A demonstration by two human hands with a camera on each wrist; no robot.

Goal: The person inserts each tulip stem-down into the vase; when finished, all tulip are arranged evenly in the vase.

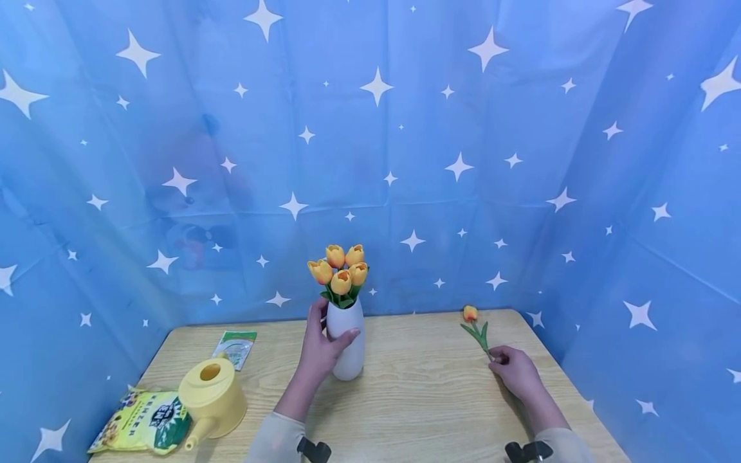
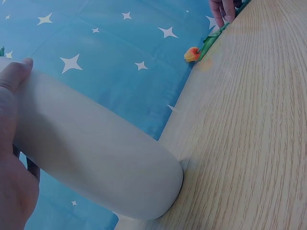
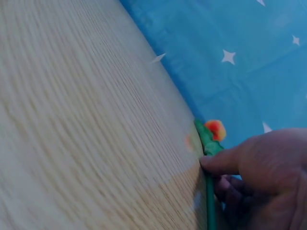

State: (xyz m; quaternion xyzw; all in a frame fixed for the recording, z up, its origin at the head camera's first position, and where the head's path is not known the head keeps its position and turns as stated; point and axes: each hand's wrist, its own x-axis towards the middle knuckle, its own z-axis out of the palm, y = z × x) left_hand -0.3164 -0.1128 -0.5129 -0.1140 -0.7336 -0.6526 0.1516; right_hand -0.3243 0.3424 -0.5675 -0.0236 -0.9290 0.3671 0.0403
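Note:
A white vase (image 1: 347,347) stands upright on the table, and several yellow-orange tulips (image 1: 341,281) rise from its mouth. My left hand (image 1: 321,347) grips the vase around its upper part, thumb across the front. In the left wrist view the smooth vase (image 2: 100,148) fills much of the picture, its base on the wood. Over at the right, my right hand (image 1: 518,373) pinches the green stem of a single tulip (image 1: 471,314). The right wrist view has thumb and fingers on the stem (image 3: 210,196), close to the tabletop.
A yellow watering can (image 1: 217,402) stands at the left, spout toward the front. Beside it lies a yellow-green bag (image 1: 141,421), with a small green-and-white packet (image 1: 236,347) behind. A blue star-patterned curtain (image 1: 347,148) encloses the wooden table (image 1: 428,399).

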